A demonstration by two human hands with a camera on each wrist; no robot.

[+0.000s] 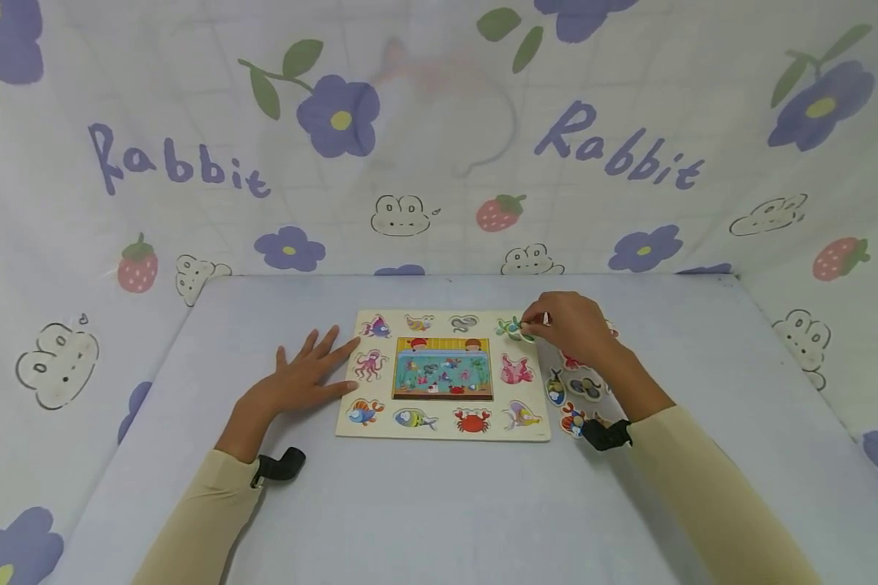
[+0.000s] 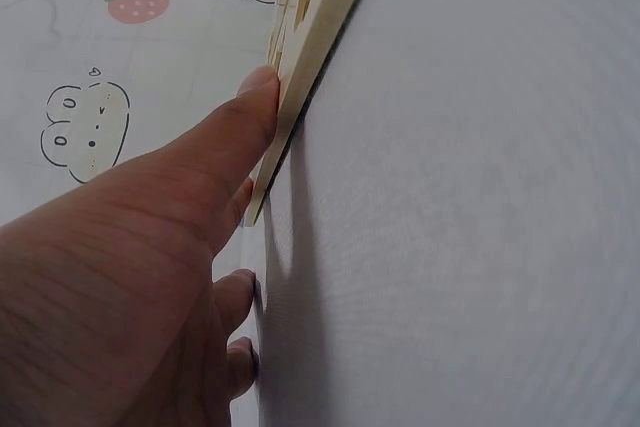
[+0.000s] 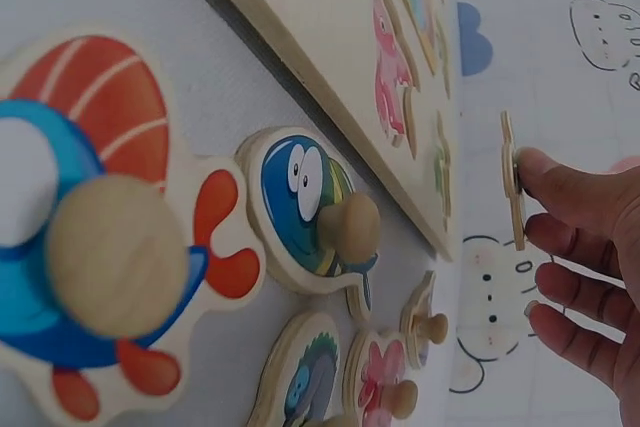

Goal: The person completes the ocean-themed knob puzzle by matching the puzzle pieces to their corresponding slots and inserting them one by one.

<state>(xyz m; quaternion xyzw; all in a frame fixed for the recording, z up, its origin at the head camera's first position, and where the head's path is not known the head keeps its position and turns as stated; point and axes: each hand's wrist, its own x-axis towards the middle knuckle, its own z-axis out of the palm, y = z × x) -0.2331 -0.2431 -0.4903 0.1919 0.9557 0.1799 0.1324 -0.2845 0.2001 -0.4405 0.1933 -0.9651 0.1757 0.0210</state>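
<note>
My right hand (image 1: 572,323) pinches a thin green wooden puzzle piece (image 1: 513,328) over the far right corner of the puzzle board (image 1: 380,431). In the right wrist view the held puzzle piece (image 3: 513,187) appears edge-on between thumb and fingers, raised above the board. My left hand (image 1: 300,382) lies with fingers spread at the board's left edge. Its thumb (image 2: 262,87) touches that edge in the left wrist view. Sea animals are printed around the board, among them a red crab (image 1: 472,420) and a pink octopus (image 1: 370,365), with a fish-tank picture (image 1: 442,370) in the middle.
Several loose knobbed pieces lie right of the board, partly under my right arm: a blue-and-orange fish (image 3: 85,187), a blue-yellow striped fish (image 3: 300,197), a grey eel-like piece (image 1: 584,387) and a pink piece (image 3: 375,382). A patterned curtain (image 1: 439,162) stands behind the white table (image 1: 424,520).
</note>
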